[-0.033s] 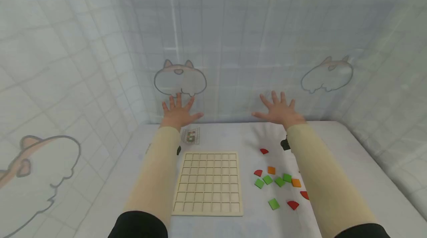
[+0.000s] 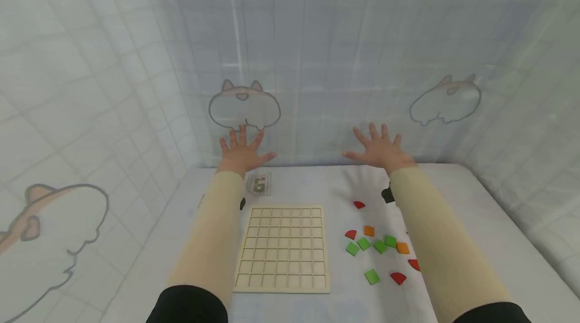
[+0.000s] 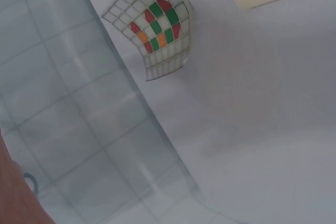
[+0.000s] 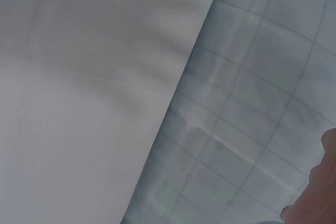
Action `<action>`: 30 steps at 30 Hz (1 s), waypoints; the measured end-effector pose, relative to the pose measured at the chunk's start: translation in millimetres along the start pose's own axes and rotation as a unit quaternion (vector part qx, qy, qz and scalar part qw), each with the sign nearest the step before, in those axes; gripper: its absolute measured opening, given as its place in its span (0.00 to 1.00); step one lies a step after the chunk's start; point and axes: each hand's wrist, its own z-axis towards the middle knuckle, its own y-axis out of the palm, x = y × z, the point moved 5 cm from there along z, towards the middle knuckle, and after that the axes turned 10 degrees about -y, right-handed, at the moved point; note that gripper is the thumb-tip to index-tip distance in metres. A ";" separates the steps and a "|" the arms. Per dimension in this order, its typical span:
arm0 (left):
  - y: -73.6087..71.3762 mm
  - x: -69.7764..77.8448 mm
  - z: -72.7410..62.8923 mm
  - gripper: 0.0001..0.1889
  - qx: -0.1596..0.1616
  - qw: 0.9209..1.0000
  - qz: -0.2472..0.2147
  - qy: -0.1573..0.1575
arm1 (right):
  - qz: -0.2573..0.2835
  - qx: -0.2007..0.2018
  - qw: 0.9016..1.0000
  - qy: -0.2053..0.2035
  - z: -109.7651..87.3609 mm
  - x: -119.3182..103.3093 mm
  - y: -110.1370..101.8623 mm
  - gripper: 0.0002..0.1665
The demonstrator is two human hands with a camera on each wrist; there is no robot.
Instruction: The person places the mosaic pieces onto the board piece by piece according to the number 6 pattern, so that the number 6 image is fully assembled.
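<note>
Our left hand (image 2: 241, 151): fingers spread flat, holding nothing, raised beyond the pattern card (image 2: 259, 184). Our right hand (image 2: 379, 149): likewise spread and empty, beyond the red tile (image 2: 359, 205). We see no change from the earlier frame. Both arms extend forward, flanking the wooden grid board (image 2: 283, 248); coloured tiles (image 2: 379, 246) lie right of it.

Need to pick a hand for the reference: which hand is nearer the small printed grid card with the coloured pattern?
Left. The left hand is just beyond the grid card; the right hand is far off to the card's right.
</note>
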 end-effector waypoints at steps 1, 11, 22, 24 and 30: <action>1.8 -1.6 0.7 0.53 -0.004 1.000 0.001 0.002 | 0.004 0.000 1.000 0.000 -0.7 0.0 0.5 0.66; -0.1 -3.2 -8.2 0.49 -0.007 1.000 -0.004 0.009 | 0.040 0.018 0.999 -0.008 -5.6 19.1 -3.5 0.63; 0.5 -21.0 -15.9 0.39 0.049 0.995 -0.061 0.057 | 0.072 0.066 0.994 -0.043 -35.9 15.6 -18.4 0.56; 5.6 -25.3 -19.2 0.39 0.047 0.994 -0.079 0.056 | 0.067 0.067 0.994 -0.050 -43.3 14.2 -15.2 0.55; 19.6 -36.4 -33.3 0.38 0.052 0.989 -0.120 0.064 | 0.072 0.080 0.991 -0.077 -66.3 7.2 -4.4 0.51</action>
